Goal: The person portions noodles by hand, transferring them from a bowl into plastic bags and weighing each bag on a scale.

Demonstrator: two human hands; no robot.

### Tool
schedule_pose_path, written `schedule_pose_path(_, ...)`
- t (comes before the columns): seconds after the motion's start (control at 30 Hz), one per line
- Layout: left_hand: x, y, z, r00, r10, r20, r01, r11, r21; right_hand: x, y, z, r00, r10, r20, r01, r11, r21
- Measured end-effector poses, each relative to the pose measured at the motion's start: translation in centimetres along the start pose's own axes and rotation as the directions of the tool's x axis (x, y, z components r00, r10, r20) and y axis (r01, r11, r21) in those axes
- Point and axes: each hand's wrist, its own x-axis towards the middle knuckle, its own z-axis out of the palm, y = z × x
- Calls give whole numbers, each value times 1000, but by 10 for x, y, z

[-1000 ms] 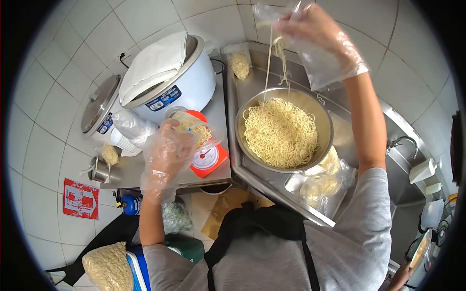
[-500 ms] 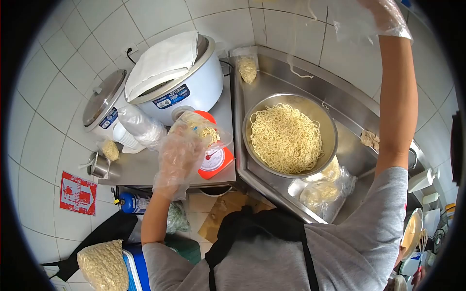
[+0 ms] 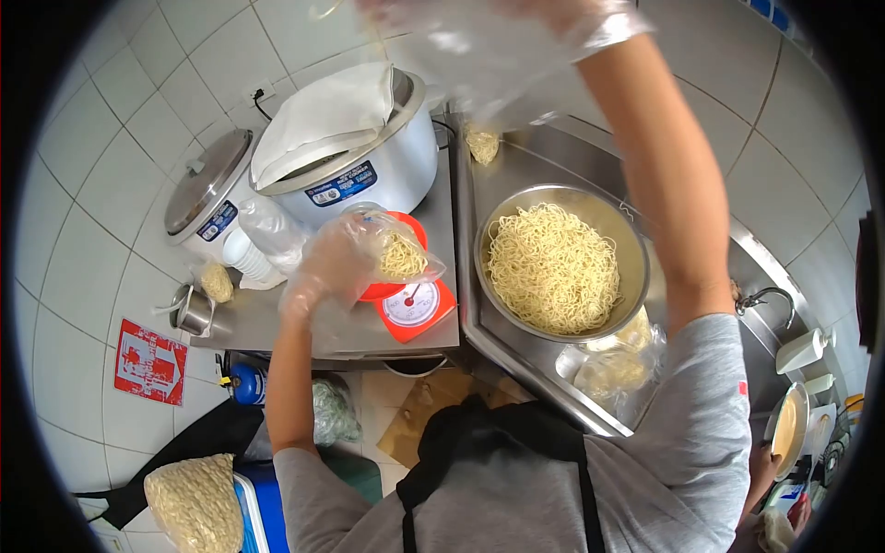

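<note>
My left hand [image 3: 334, 263], in a clear plastic glove and blurred, is closed at the side of a clear plastic bag of noodles [image 3: 403, 256]. The bag rests on the red kitchen scale [image 3: 417, 309], its mouth towards the right. High at the top edge, my right hand [image 3: 544, 11] is gloved, smeared by motion and partly cut off. A pale noodle strand [image 3: 324, 9] dangles by its fingertips, which hardly show. Below my right arm, a large steel bowl [image 3: 638, 276] holds a heap of yellow noodles [image 3: 553, 267].
Two rice cookers [image 3: 392, 152] [image 3: 207, 184] stand behind the scale, beside stacked cups [image 3: 247, 256]. Filled noodle bags [image 3: 613, 369] lie in the steel sink [image 3: 525, 170] near the bowl; another bag [image 3: 481, 146] sits at its back corner. Another person's hand [image 3: 761, 470] shows at lower right.
My right hand has swung left along the top, with the dangling strand moving left too. My left hand stays by the bag, which now shows more of its noodles.
</note>
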Motion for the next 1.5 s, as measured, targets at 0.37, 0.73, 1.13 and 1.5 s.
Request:
schedule_pose_path(0.37, 29, -69, -25, 995, 79, 60, -15, 720, -693, 70, -131, 64, 738, 540, 405, -559, 153, 815)
schedule_pose_path(0.73, 55, -95, -27, 977, 167, 135, -29, 727, -686, 48, -207, 81, 702, 198, 684, -710, 115, 695)
schedule_pose_path(1.13, 46, -74, -40, 974, 171, 146, 61, 423, -904, -27, -243, 24, 402, 843, 357, -665, 1, 747)
schedule_pose_path(1.5, 27, -55, -18, 930, 331, 159, -195, 812, -550, -57, -241, 32, 352, 284, 892, -616, -647, 449)
